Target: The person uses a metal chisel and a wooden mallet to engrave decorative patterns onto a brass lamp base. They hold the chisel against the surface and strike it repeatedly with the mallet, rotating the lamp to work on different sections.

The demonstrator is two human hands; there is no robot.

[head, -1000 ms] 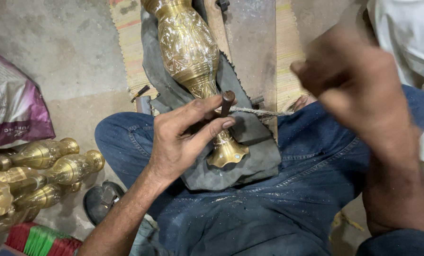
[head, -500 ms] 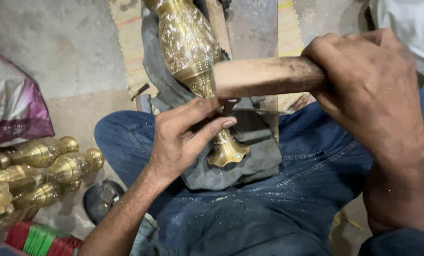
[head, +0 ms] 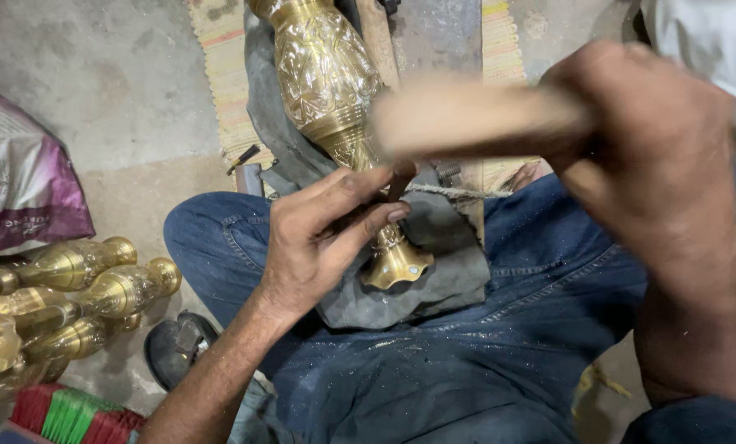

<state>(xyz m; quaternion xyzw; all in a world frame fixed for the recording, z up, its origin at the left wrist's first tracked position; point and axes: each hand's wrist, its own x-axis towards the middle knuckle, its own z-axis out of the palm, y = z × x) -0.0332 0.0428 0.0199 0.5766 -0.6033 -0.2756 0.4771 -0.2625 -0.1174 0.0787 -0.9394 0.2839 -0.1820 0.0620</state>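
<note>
An engraved brass vase lies on a dark grey cloth across my lap, its flared foot toward me. My left hand pinches a small dark punch upright against the vase's narrow neck. My right hand is closed around a wooden mallet, which is blurred and hovers just above the punch. A thin cord runs across the cloth beside the punch.
Several similar brass vases lie on the floor at the left, beside a purple and white sack. A dark sandal sits by my left knee. A woven mat lies under the cloth. Another person's white garment shows at top right.
My right hand has swung the wooden mallet down from a raised position toward the punch. My left hand and the vase have stayed in place.
</note>
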